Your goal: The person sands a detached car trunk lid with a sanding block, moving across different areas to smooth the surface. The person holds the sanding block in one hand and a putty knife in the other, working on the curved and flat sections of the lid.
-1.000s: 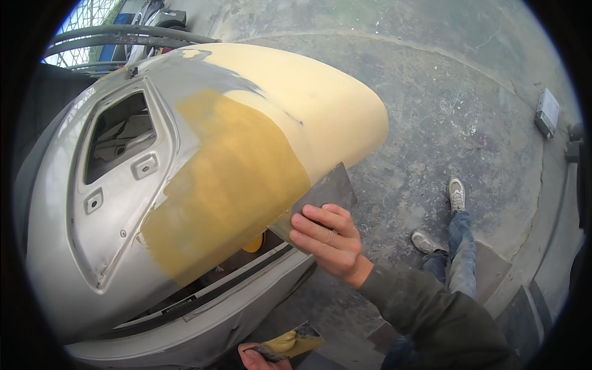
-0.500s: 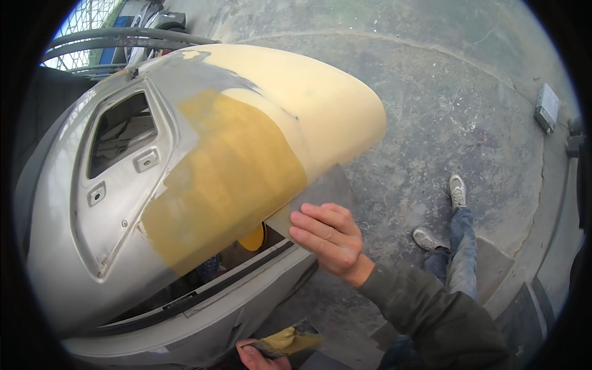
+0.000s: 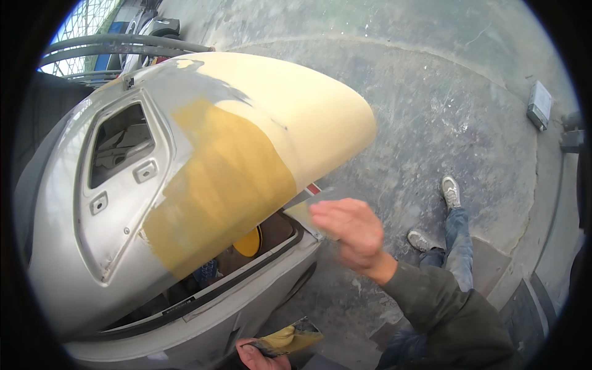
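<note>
In front of me a silver car body panel [image 3: 68,246] stands raised, with a wide patch of mustard-coloured filler [image 3: 228,185] beside an older cream filled area [image 3: 314,111]. My right hand [image 3: 354,237], smeared by motion, grips a thin flat putty spreader [image 3: 301,214] just off the panel's lower right edge. The spreader is blurred, and part of it is hidden by the fingers. Low in the picture, my left hand [image 3: 262,357] holds a dark, flat mixing plate [image 3: 311,324] with yellow putty [image 3: 283,340] on it.
Below the panel is the open car body, its dark seal [image 3: 203,299] running along the rim; a yellow round thing [image 3: 248,242] shows inside. Curved grey tubes [image 3: 123,44] stand behind. A light box-shaped object [image 3: 540,105] lies on the concrete floor [image 3: 419,111] at right.
My right hand has moved a little right and down with the spreader, away from the panel's edge. The left hand and its plate stay nearly in place. The whole view has shifted slightly.
</note>
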Action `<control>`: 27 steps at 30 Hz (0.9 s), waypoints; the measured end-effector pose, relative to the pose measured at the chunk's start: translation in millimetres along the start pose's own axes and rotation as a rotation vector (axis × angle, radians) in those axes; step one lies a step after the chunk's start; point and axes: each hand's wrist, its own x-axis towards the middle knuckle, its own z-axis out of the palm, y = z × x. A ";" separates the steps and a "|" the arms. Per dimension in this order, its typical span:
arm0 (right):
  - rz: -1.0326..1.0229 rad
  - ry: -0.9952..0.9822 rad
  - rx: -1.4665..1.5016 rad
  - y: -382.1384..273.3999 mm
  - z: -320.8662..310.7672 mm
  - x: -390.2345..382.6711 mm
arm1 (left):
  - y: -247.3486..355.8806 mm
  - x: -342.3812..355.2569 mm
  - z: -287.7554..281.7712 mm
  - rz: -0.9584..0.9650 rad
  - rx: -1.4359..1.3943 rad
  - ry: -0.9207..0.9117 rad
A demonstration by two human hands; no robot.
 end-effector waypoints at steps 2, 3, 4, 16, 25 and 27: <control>0.304 0.020 0.177 0.9 -15.1 13.7 | 6.2 -1.2 6.1 -0.071 -0.101 0.032; 0.434 -0.001 0.263 -0.6 -25.9 27.2 | 9.9 -0.2 8.3 -0.076 -0.122 0.012; 0.566 -0.024 0.348 -1.4 -39.9 44.3 | 13.8 2.4 12.1 -0.082 -0.142 -0.006; -0.266 -0.789 0.042 -41.9 -160.7 109.9 | 100.4 33.7 142.0 -0.235 -0.582 -0.070; -0.216 -0.779 -0.101 -50.0 -156.7 128.9 | 156.7 28.6 192.1 -0.300 -0.568 0.029; -0.184 -0.793 -0.098 -50.7 -158.5 127.0 | 163.4 31.4 196.9 -0.303 -0.559 0.050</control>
